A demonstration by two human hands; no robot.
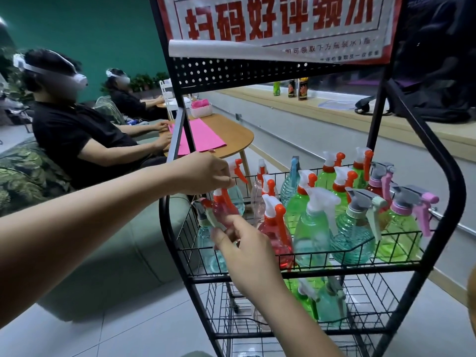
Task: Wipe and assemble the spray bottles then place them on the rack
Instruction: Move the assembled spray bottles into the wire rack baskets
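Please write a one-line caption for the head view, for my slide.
Left hand holds a blue spray bottle by its head, right hand a pink bottle, at the rack basket.

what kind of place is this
Likely a shop or lounge corner used as a work space: a black wire rack stocked with spray bottles carries a red-lettered promotional sign on top, with a green sofa and a round wooden table beside it.

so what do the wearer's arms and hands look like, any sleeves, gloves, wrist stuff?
The left forearm and right forearm are bare as far as the frame shows, with no sleeve edge in view. The left hand and right hand wear no gloves. No watch, ring or band shows on either.
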